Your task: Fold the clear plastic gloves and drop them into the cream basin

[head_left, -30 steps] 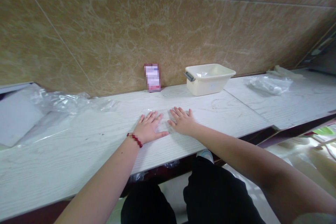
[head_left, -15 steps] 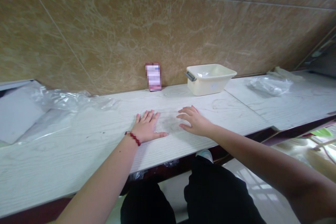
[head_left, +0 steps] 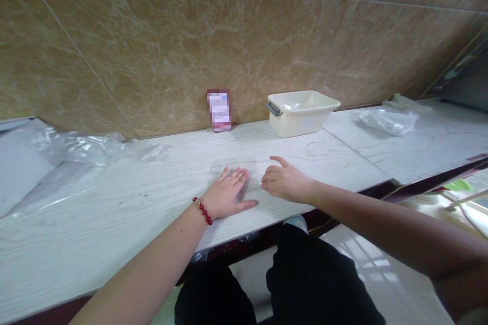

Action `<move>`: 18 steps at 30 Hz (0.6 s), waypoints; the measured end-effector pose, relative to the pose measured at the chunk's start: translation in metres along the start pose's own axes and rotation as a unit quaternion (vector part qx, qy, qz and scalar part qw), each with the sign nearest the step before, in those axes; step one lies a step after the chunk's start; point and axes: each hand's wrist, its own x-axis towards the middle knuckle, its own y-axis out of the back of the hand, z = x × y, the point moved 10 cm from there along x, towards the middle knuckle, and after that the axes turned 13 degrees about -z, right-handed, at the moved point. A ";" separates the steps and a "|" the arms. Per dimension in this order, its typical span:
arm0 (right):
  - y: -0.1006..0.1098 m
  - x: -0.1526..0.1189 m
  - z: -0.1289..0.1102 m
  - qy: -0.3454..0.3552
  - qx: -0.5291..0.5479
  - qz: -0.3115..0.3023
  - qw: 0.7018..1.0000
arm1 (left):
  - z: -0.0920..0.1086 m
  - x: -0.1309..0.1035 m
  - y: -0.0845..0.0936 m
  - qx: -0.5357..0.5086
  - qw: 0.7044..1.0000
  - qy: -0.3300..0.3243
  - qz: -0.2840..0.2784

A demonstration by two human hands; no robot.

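My left hand (head_left: 229, 194), with a red bead bracelet (head_left: 203, 210) at the wrist, is low over the pale wood-grain bench (head_left: 152, 223), its fingers and thumb spread and nothing in it. Just to its right is my right hand (head_left: 284, 181), its index finger stretched out to the upper left and the other fingers curled down toward the bench. A faint see-through sheet (head_left: 249, 165) seems to lie under and between the hands; its edges are hard to make out.
A cream tub (head_left: 301, 119) with a grey handle stands by the wall, right of a blurred card (head_left: 220, 111) leaning there. Clear plastic bags lie left (head_left: 84, 147) and right (head_left: 389, 121). A green object (head_left: 457, 184) shows below the bench at right.
My left hand has slid right and slightly toward me. The fingers of my right hand have curled, with the index finger now apart. The view has shifted slightly.
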 end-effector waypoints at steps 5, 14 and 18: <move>-0.001 0.004 -0.004 0.033 -0.056 -0.026 0.998 | -0.002 0.002 -0.005 -0.010 1.000 0.002 -0.007; 0.006 0.011 -0.005 0.046 -0.075 -0.004 0.996 | -0.003 0.002 0.004 -0.030 0.999 0.012 0.024; 0.025 0.014 0.002 0.026 -0.041 0.023 0.999 | -0.006 0.003 0.007 -0.060 0.997 0.019 0.041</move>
